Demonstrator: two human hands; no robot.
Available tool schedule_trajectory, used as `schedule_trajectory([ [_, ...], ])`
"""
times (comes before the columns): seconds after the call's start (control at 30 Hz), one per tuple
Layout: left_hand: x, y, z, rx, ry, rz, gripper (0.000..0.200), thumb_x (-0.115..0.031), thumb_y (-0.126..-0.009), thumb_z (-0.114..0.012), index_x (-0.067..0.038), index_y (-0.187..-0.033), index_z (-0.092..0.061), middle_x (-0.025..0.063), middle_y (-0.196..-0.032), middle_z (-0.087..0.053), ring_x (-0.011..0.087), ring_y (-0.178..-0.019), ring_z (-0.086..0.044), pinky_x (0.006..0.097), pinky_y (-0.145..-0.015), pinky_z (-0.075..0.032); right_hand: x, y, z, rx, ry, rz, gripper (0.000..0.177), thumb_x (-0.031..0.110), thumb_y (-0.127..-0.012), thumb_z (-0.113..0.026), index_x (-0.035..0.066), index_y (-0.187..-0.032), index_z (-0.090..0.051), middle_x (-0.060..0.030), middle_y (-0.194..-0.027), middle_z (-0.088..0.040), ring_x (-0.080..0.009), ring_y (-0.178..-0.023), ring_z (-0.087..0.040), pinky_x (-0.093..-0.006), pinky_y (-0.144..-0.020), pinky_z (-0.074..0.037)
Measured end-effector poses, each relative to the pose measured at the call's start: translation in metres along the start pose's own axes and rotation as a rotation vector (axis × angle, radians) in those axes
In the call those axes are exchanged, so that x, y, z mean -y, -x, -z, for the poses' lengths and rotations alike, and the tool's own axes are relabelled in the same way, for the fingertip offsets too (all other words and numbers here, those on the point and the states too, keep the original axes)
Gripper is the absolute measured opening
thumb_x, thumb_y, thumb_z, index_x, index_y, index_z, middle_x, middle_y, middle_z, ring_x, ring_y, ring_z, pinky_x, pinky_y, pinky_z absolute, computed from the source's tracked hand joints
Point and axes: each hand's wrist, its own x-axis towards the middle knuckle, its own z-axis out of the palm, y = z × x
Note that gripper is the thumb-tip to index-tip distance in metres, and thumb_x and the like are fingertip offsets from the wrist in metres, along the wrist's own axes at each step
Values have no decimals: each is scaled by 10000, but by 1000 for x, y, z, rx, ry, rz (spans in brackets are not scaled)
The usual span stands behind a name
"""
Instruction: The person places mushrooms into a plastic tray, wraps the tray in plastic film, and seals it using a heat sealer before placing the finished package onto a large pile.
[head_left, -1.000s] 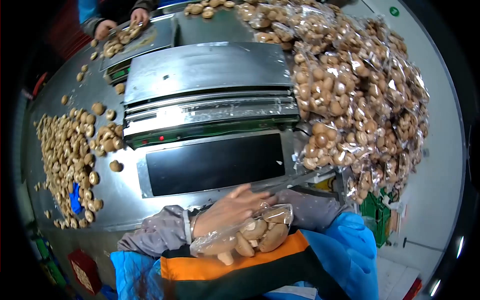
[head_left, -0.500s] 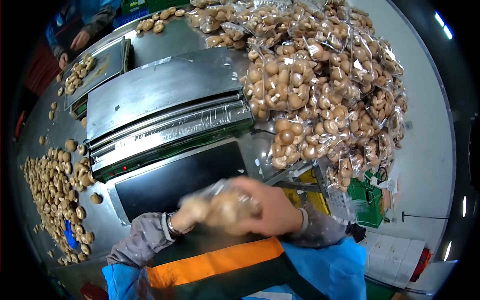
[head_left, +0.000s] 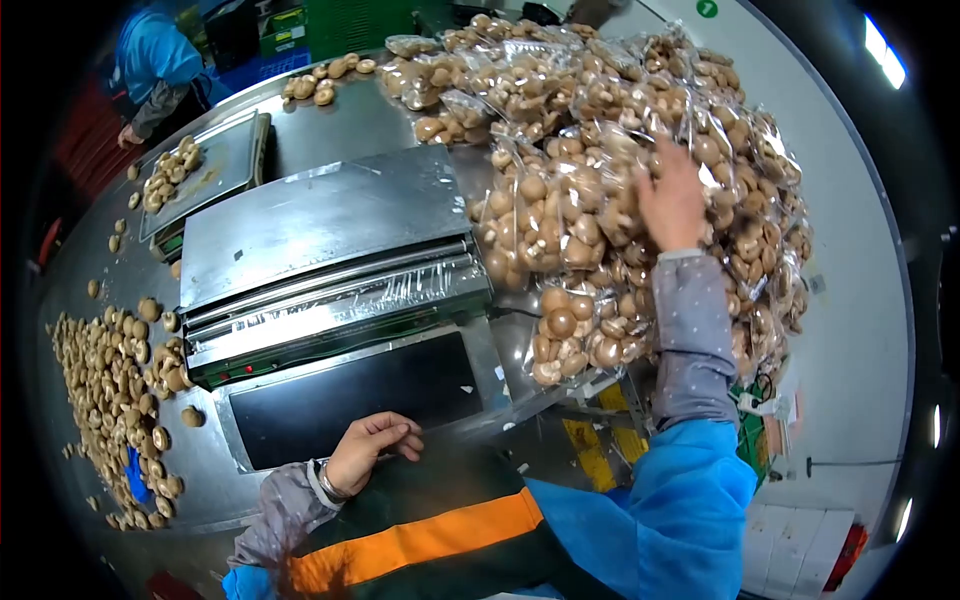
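Note:
My right hand (head_left: 675, 203) is stretched over the pile of bagged mushrooms (head_left: 590, 190), thumb apart from the fingers. Just past its fingertips a clear bag of mushrooms (head_left: 622, 150) shows blurred, and I cannot make out whether they touch it. My left hand (head_left: 370, 452) is held by my apron, in front of the near edge of the dark panel (head_left: 350, 400). Its fingers are curled together with nothing visible in them. Beyond the panel stands the metal wrapping machine (head_left: 330, 230), with rollers and a strip of clear film along its front.
Loose mushrooms (head_left: 110, 390) lie at the left with a blue scrap (head_left: 136, 475) among them. A scale (head_left: 215, 165) bearing mushrooms stands behind the machine. At the far left is another person (head_left: 160, 60). Green crates (head_left: 350, 25) stand behind the table.
The bag of mushrooms has left the space between my hands. My right hand has moved up and right to the pile. My left hand stays near my apron, no longer at the bag.

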Motion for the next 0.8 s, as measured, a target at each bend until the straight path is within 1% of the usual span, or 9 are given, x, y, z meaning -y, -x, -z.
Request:
schedule_trajectory([
  [0.23,6,21,14,-143,82,-66,208,-125,-938,-496,20,-1046,-600,128,-906,-647,187,-790,-640,281,-752,-514,14,29,-65,392,-14,-72,574,292,-789,-662,-24,-1243,-506,-236,-1274,-494,-388,-1214,-426,-458,-1032,-327],
  [0.37,19,34,46,-260,102,-253,226,-166,-933,-523,13,-1043,-607,104,-925,-653,156,-754,-644,255,-710,-517,-59,48,-94,269,-35,33,682,357,-876,-589,42,-1412,-309,-207,-1455,-280,-359,-1365,-209,-455,-1115,-194],
  [0.43,20,54,59,-373,104,-302,226,-173,-929,-529,5,-1043,-609,94,-915,-655,147,-746,-644,251,-697,-518,-5,28,-47,450,385,-125,676,409,-915,-515,9,-1410,-287,-216,-1429,-314,-359,-1329,-283,-410,-1102,-255],
  [0.47,20,70,66,-444,133,-326,226,-178,-927,-533,0,-1043,-610,89,-909,-657,143,-740,-644,250,-691,-518,-43,36,-76,185,236,49,658,400,-910,-536,13,-1395,-317,-231,-1398,-351,-372,-1286,-343,-428,-1073,-303],
  [0.53,31,96,86,-714,83,-410,219,-176,-917,-542,0,-1027,-612,90,-869,-657,141,-714,-643,251,-673,-521,47,5,-23,128,-189,178,395,290,-905,-575,-34,-1130,-594,-180,-1012,-642,-301,-890,-611,-380,-791,-497],
  [0.6,47,125,112,-960,20,-506,208,-161,-896,-561,-1,-1017,-615,89,-851,-656,146,-719,-644,258,-662,-520,84,0,-13,-82,-296,192,418,213,-833,-662,-40,-1152,-568,-238,-1104,-600,-341,-966,-589,-405,-853,-478],
  [0.67,80,145,154,-1197,-58,-550,211,-146,-864,-586,-7,-1019,-616,84,-853,-650,149,-718,-640,265,-643,-513,86,3,-30,-160,15,406,390,205,-829,-667,-34,-1125,-580,-238,-1108,-594,-350,-976,-578,-396,-887,-463],
  [0.77,93,199,186,-1437,12,-480,267,-129,-800,-616,18,-1023,-609,109,-825,-643,172,-734,-629,289,-671,-497,156,0,-17,195,-472,200,506,217,-823,-678,-20,-1245,-532,-231,-1229,-548,-333,-1164,-507,-412,-960,-413],
  [0.8,98,210,204,-1463,45,-497,273,-123,-799,-617,14,-1035,-604,105,-833,-639,167,-725,-627,286,-652,-496,231,-21,47,459,-773,191,478,217,-843,-662,51,-1273,-536,-189,-1305,-510,-340,-1179,-493,-428,-956,-414],
])
